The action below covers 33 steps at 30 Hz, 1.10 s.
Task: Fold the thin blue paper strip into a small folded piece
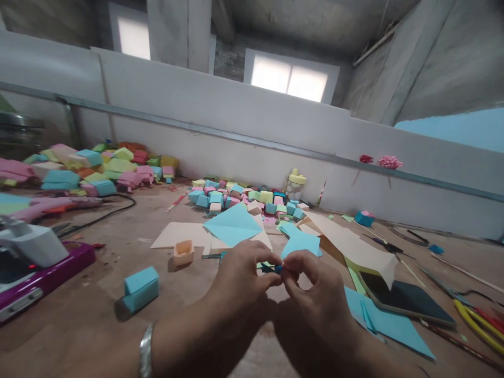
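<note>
In front of me, both hands meet with their fingertips pinched. My left hand [244,275] and my right hand [319,286] grip a small dark blue folded piece [271,268], probably paper; fingers cover most of it. Just beyond them lie a light blue creased paper sheet [233,224] and another blue paper piece [302,243], over cream sheets [177,234]. To the left are a small open orange paper box [184,253] and a closed blue paper box [142,289]. Beside my right wrist is a blue paper [401,328] with thin folded strips on it.
Many coloured paper boxes [122,166] are heaped at the back left, smaller ones [266,197] along the wall. A purple power strip [55,273] and a glue gun [47,207] sit left. A phone [409,300], yellow-handled scissors [478,325] and a yellow-lidded jar [295,185] are also around.
</note>
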### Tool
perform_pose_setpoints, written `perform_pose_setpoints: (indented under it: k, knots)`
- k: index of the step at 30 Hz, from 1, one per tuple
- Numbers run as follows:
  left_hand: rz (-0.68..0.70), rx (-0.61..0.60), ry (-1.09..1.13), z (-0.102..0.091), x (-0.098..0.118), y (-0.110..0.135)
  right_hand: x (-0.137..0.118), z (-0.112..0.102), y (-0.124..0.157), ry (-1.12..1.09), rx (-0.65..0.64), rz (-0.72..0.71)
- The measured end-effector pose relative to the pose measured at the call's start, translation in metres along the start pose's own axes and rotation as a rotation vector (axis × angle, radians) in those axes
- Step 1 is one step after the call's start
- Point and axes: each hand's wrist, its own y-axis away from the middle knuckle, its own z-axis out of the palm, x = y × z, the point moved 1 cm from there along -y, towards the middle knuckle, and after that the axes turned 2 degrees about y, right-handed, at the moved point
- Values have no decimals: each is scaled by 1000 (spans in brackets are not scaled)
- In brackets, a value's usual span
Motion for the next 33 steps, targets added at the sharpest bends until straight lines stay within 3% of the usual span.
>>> perform_pose_setpoints:
  k: [7,13,17,20,27,33]
  knots:
    - [-23,3,-77,-1,-2,-1,0,2,3,24,17,43]
    - [38,-54,-77,-3,1,-1,-8,7,6,39,21,59]
    - [-5,3,7,0,0,10,-17,7,10,31,-28,150]
    - [-54,32,87,3,-1,13,-13,4,7,-86,-69,208]
    - [-196,-97,286,1,-8,-6,9,-2,-11,-353,-33,323]
    - [-271,-98,291,4,-12,-8,10,5,-8,-460,-180,403]
